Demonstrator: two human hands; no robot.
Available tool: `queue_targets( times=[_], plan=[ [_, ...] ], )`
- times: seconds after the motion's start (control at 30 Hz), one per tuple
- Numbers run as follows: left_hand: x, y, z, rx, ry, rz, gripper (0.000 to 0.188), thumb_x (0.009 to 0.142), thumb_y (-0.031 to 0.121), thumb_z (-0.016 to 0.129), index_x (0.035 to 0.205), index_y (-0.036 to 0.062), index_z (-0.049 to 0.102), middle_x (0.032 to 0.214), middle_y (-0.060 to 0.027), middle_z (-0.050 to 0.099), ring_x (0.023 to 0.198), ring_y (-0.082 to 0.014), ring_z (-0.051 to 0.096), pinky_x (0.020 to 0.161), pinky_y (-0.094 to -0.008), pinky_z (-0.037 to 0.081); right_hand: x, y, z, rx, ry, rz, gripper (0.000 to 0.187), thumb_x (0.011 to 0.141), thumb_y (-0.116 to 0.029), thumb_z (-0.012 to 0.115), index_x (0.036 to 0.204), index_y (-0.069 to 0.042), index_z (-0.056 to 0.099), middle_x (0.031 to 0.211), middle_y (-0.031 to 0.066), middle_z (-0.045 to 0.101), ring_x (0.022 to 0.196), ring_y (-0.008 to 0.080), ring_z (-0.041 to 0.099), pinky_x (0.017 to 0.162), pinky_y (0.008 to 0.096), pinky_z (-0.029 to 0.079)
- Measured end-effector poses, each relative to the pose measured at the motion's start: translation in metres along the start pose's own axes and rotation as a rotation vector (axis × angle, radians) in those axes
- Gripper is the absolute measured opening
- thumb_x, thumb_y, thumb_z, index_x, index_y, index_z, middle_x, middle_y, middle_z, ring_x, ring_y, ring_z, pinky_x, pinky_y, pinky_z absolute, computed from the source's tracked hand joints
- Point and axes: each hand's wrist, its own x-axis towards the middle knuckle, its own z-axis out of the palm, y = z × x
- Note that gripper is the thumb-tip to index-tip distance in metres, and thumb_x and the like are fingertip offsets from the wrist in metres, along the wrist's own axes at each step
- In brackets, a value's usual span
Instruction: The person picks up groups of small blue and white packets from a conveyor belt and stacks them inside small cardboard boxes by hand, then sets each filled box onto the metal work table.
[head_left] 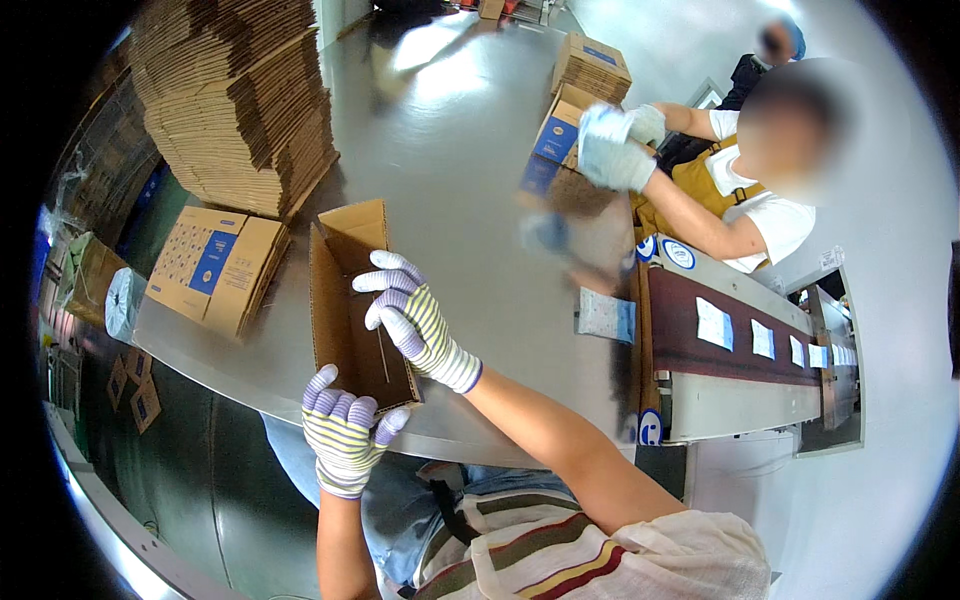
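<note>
An open cardboard box [345, 290] stands tilted on the metal table in front of me, and its inside looks bare. My left hand [345, 440], in a striped knit glove, grips the near end of the box with its fingers curled over the edge. At the right side wall, my right hand [425, 330] wears a matching glove. Its fingers bend over the wall towards the inside, closed on the box; part of the grip is hidden.
A tall stack of flattened cartons [240, 110] rises at the far left, with another folded carton pile [205, 265] nearer. On the right, a conveyor belt [680, 320] carries small packets. One packet [606, 315] lies on the table [460, 200]. Across it, a co-worker's gloved hands [620, 150] hold packets beside a carton [560, 125].
</note>
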Motion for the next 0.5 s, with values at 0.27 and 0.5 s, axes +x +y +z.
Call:
queue_targets(
  times=[0.27, 0.5],
  plan=[
    [0.0024, 0.0028, -0.0002, 0.008, -0.023, 0.006, 0.036, 0.066, 0.033, 0.08, 0.073, 0.0109, 0.053, 0.062, -0.0045, 0.045, 0.065, -0.0236, 0.049, 0.099, -0.0471, 0.043, -0.0013, 0.0018, -0.002, -0.013, 0.025, -0.019, 0.029, 0.087, -0.023, 0.048, 0.069, -0.006, 0.063, 0.106, 0.0086, 0.063, 0.124, 0.0315, 0.044, 0.105, 0.0433, 0.034],
    [-0.0007, 0.0022, -0.0013, -0.001, -0.035, -0.02, 0.035, 0.067, 0.032, 0.079, 0.074, 0.0105, 0.053, 0.062, -0.0047, 0.045, 0.065, -0.0237, 0.049, 0.1, -0.0474, 0.042, -0.0002, -0.0008, 0.0, -0.031, 0.012, -0.012, 0.029, 0.087, -0.023, 0.047, 0.069, -0.007, 0.062, 0.107, 0.0093, 0.063, 0.124, 0.0319, 0.044, 0.106, 0.0437, 0.034]
  ],
)
